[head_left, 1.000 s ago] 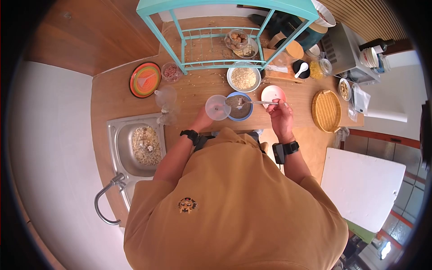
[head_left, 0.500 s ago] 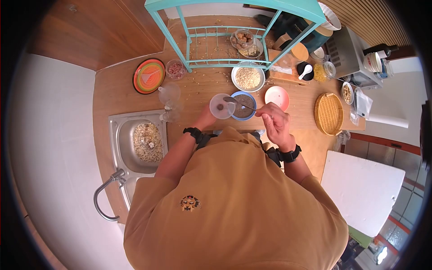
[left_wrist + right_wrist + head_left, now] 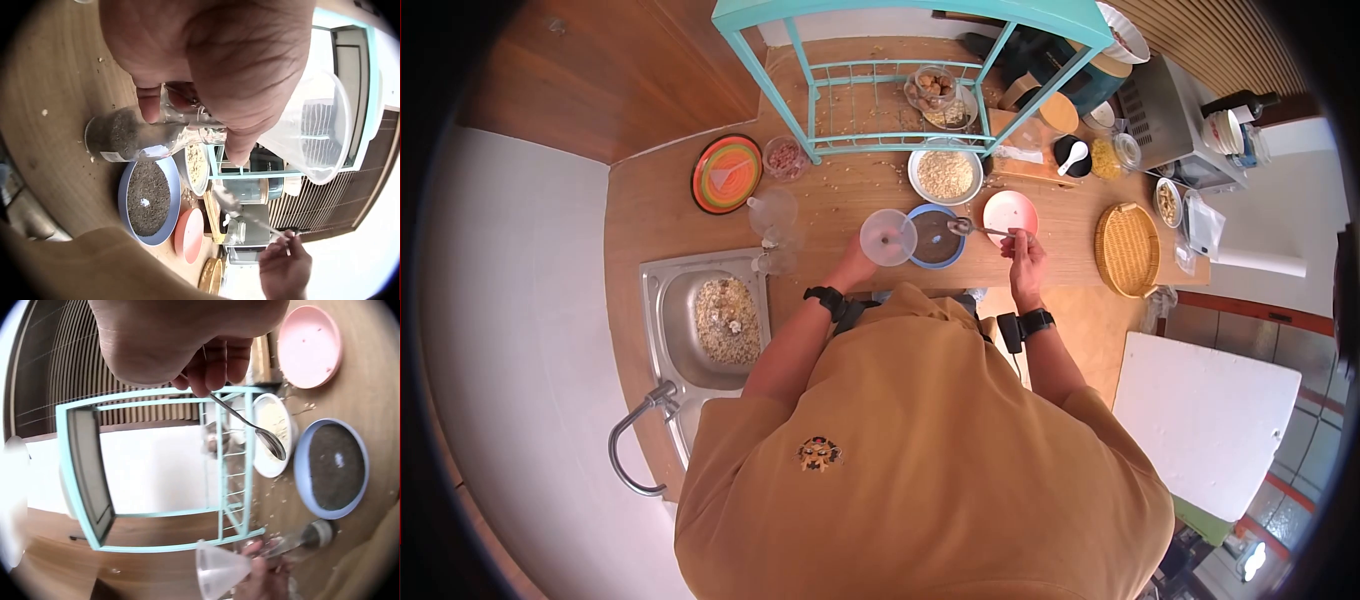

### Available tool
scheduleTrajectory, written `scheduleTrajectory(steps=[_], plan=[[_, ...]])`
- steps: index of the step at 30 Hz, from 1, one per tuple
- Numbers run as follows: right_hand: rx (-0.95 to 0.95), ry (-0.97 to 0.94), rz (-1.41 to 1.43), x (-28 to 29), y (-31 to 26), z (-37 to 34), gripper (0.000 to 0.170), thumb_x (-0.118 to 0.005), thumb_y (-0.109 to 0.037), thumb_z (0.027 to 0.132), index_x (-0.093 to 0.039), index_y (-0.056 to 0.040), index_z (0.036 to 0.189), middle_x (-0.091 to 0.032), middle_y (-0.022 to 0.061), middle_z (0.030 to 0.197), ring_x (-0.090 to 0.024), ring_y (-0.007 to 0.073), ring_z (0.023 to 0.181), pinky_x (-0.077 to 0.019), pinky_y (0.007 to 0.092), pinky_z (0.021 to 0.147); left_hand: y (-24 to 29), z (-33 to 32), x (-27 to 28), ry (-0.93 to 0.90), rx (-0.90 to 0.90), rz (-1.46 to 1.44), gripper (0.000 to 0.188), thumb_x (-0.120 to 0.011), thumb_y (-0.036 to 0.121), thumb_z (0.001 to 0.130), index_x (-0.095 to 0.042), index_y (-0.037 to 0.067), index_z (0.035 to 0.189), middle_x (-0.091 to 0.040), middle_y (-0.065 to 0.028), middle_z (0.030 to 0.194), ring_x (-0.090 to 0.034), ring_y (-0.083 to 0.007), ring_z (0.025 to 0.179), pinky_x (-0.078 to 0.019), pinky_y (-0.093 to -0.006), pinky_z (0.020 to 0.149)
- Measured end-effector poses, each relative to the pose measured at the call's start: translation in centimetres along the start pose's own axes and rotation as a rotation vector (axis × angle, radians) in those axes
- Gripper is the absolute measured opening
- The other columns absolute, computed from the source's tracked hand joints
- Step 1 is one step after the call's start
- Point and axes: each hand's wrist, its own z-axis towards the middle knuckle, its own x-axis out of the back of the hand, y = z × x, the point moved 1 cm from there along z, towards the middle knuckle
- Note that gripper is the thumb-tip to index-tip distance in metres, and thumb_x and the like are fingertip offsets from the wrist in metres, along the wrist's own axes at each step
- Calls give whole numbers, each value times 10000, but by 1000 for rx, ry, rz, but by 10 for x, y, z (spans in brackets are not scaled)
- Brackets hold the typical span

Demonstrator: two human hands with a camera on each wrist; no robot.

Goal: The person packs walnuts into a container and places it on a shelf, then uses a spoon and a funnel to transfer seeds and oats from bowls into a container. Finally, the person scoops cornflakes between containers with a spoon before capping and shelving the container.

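Observation:
My left hand (image 3: 219, 62) grips a clear glass bottle (image 3: 128, 134) by its neck, with dark fine grains in its lower part. A translucent plastic funnel (image 3: 888, 238) sits in the bottle's mouth. My right hand (image 3: 1027, 262) pinches a metal spoon (image 3: 272, 444) by its handle; the spoon's bowl looks bare in the right wrist view. In the head view the spoon overlaps the right rim of a blue bowl (image 3: 937, 265) filled with the same dark grains. A pink bowl (image 3: 1010, 212) holding a few specks stands to the right.
Behind stand a white bowl (image 3: 915, 190) of oat flakes and a turquoise rack (image 3: 800, 100). The sink (image 3: 655, 310) and spare funnels (image 3: 773, 212) are at left, a wicker basket (image 3: 1127, 250) at right. Loose flakes dot the counter.
The spoon went from over the blue bowl to the funnel, then back right, away from the funnel. My left hand keeps the bottle and funnel in nearly the same place.

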Motion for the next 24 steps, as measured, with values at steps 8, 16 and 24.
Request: scheduleTrajectory(steps=[8, 16, 24], plan=[[-83, -50, 3, 16, 41, -21, 285, -498, -246, 969, -638, -2, 1015, -670, 63, 829, -593, 100, 714, -494, 241, 634, 1, 2, 0, -16, -52, 64, 242, -679, 160, 809, -627, 69, 1027, -632, -108, 1061, -600, -225, 975, -476, -342, 840], [-389, -15, 349, 10, 79, -34, 257, -522, -265, 954, -617, -38, 1026, -671, 76, 854, -619, 134, 739, -509, 263, 658, 4, 0, 1, -3, -82, 67, 217, -674, 156, 814, -634, 63, 1005, -641, -106, 1033, -608, -228, 948, -482, -343, 822], [-516, -17, 489, -11, 96, -28, 258, -509, -258, 956, -583, -41, 1073, -653, 74, 861, -611, 154, 757, -508, 287, 686, 8, 1, 2, -21, -37, 75, 220, -664, 164, 821, -636, 68, 1017, -644, -103, 1030, -608, -231, 953, -479, -346, 831]])
